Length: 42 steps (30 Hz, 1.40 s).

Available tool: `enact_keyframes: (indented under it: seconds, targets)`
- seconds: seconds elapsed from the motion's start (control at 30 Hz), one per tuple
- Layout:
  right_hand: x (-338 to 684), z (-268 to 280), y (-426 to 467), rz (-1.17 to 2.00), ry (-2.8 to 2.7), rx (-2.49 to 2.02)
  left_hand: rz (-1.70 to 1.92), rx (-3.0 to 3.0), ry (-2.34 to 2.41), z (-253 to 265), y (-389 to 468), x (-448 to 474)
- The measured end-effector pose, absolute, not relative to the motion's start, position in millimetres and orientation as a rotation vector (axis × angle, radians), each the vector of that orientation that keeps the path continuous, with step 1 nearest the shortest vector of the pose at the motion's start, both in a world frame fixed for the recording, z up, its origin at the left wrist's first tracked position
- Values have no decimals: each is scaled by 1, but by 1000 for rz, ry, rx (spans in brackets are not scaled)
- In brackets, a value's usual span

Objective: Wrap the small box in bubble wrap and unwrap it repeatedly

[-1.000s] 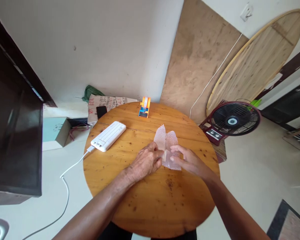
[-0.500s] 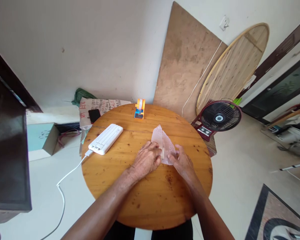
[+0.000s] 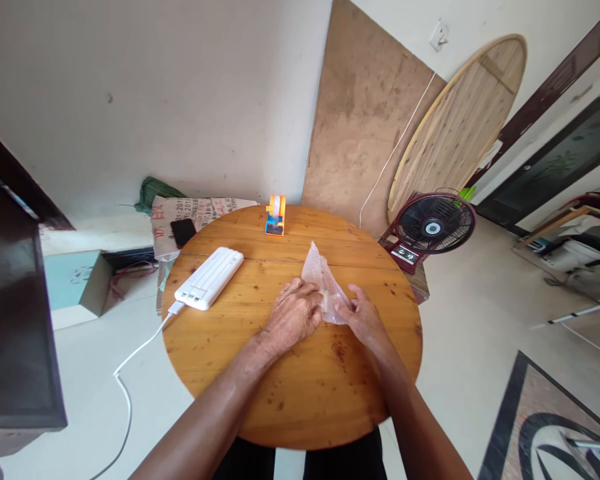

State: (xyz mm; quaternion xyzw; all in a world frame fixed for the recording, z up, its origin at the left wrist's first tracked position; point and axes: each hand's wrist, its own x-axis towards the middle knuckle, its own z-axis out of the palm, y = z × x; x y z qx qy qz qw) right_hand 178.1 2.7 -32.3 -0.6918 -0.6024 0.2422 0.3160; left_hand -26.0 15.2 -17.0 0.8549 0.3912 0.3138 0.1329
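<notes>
A piece of pinkish, see-through bubble wrap (image 3: pixel 326 275) lies folded on the round wooden table (image 3: pixel 305 393), one corner pointing away from me. My left hand (image 3: pixel 296 308) has its fingers curled down on the left side of the wrap, pinning it at a pale patch near its middle. What lies under those fingers is hidden. On the opposite side, my right hand (image 3: pixel 366 320) holds the wrap's right edge with the thumb and bent fingers, the index finger standing slightly raised.
An orange and blue tape dispenser (image 3: pixel 275 217) stands at the table's far edge. To the left lies a white power bank (image 3: pixel 210 277) with a white cable (image 3: pixel 140 350) running to the floor. Beyond the table are a dark phone (image 3: pixel 183 232) and a fan (image 3: pixel 434 225).
The wrap's right side is drawn in and folded narrower, its far corner more pointed. My right hand has shifted slightly, while my left stays in place. The whole view has turned a little.
</notes>
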Motion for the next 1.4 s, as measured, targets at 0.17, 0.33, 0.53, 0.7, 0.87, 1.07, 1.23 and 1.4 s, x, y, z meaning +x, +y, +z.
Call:
enact_keyframes:
  seconds: [0.17,0.33,0.53,0.7,0.87,1.07,1.23,1.4]
  targets:
    - [166,-36,5,706,-1451,-1602,908,2494,1111,-18,15,-25]
    - [144,-25,6,862,-1318,-1449,897,2515,1124,-20,16,-24]
    - [131,-19,10,928,-1261,-1415,906,2499,1102,-21,17,-24]
    - [131,-21,11,922,-1221,-1434,926,2484,1101,-22,17,-25]
    - [127,-14,15,943,-1204,-1420,938,2435,1139,-20,14,-26]
    - [135,-12,22,993,-1202,-1459,941,2416,1121,-20,11,-26]
    - [140,-21,22,981,-1153,-1401,864,2497,1130,-21,10,-24]
    - [137,-26,22,917,-1199,-1359,814,2560,1130,-20,12,-23]
